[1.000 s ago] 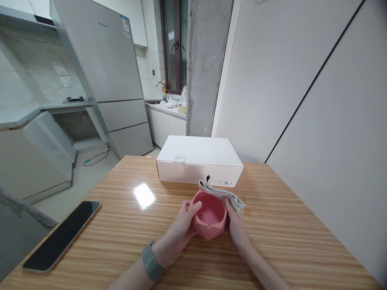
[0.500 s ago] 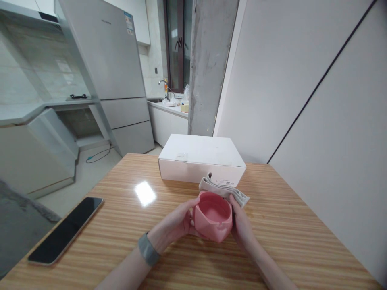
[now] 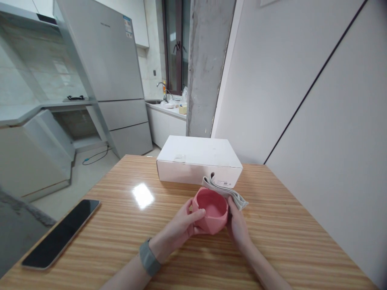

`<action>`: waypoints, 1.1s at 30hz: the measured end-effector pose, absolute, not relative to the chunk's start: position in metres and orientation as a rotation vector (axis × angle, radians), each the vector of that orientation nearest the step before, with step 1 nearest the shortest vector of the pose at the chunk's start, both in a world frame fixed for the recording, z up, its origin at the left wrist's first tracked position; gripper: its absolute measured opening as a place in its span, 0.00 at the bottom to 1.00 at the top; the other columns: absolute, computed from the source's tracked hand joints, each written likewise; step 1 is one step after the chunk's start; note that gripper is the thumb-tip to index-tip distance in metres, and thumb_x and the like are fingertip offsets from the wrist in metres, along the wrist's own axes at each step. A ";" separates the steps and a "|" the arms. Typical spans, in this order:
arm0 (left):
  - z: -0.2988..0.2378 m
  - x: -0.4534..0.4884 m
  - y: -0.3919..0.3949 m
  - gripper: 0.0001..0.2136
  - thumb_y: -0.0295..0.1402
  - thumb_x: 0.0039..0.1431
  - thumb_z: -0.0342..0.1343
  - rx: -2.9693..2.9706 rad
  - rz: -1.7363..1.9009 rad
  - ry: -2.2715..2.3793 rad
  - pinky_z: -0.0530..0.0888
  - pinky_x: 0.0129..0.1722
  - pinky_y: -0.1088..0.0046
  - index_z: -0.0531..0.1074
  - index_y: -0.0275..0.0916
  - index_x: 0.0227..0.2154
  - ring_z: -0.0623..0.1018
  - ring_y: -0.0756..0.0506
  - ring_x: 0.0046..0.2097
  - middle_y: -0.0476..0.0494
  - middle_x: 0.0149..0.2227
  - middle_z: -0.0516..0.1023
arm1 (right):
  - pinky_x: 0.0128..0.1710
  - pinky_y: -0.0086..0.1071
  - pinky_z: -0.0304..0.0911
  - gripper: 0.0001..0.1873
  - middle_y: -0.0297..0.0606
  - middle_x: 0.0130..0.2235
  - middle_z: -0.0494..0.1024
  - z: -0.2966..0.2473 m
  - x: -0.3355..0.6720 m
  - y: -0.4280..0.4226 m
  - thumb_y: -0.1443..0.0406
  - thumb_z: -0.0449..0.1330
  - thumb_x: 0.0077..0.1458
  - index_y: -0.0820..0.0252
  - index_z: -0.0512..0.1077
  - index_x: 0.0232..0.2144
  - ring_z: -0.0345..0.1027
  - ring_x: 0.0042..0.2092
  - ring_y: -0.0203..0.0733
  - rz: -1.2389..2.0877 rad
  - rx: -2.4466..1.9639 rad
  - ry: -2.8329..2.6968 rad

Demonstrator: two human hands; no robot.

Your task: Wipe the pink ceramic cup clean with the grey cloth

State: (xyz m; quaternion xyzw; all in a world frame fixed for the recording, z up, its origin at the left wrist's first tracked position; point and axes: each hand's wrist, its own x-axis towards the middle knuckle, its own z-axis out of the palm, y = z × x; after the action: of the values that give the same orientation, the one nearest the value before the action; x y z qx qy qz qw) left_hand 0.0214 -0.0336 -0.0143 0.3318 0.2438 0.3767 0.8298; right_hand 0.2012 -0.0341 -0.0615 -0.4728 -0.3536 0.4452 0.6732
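A pink faceted bowl, shaped like an ashtray with a round hollow, is held up above the wooden table, tilted toward me. My left hand is closed on its left side, the thumb pressed on the near rim. On the right side my right hand grips a folded light grey cloth against the bowl's outer wall. The cloth's folded end sticks up behind the bowl. Most of the right fingers are hidden behind the bowl and cloth.
A white cardboard box stands behind the cloth on the wooden table. A black-screened phone lies near the left edge. Farther back are a grey fridge, a sink counter and a concrete pillar.
My left thumb has shifted from the bowl's far-left rim to its near rim. The bowl has turned and moved slightly up in view; the cloth stays in my right hand.
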 end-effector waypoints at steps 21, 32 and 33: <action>-0.011 -0.004 -0.015 0.11 0.32 0.56 0.60 0.664 0.579 0.690 0.73 0.34 0.74 0.77 0.34 0.40 0.79 0.46 0.35 0.41 0.37 0.82 | 0.57 0.48 0.63 0.25 0.43 0.45 0.83 -0.002 0.198 -0.052 0.46 0.67 0.47 0.57 0.80 0.40 0.74 0.52 0.57 1.555 -0.959 -0.792; -0.017 0.023 -0.028 0.18 0.33 0.55 0.64 0.503 0.968 0.583 0.75 0.45 0.70 0.71 0.41 0.49 0.79 0.45 0.47 0.42 0.49 0.79 | 0.68 0.46 0.45 0.21 0.35 0.55 0.78 -0.041 0.188 -0.042 0.51 0.66 0.51 0.49 0.78 0.45 0.62 0.63 0.49 1.056 -0.938 -0.860; -0.015 0.024 -0.031 0.21 0.33 0.55 0.65 0.526 0.961 0.548 0.75 0.47 0.69 0.70 0.44 0.51 0.78 0.44 0.50 0.42 0.52 0.77 | 0.68 0.46 0.46 0.20 0.35 0.54 0.78 -0.042 0.188 -0.042 0.51 0.66 0.51 0.50 0.78 0.45 0.62 0.63 0.49 1.045 -0.944 -0.859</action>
State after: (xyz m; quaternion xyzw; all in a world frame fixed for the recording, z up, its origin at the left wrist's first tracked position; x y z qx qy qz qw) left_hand 0.0244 -0.0310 -0.0152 0.2469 0.2571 0.4511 0.8182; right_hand 0.1883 -0.0421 -0.0418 -0.4202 -0.3826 0.4654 0.6786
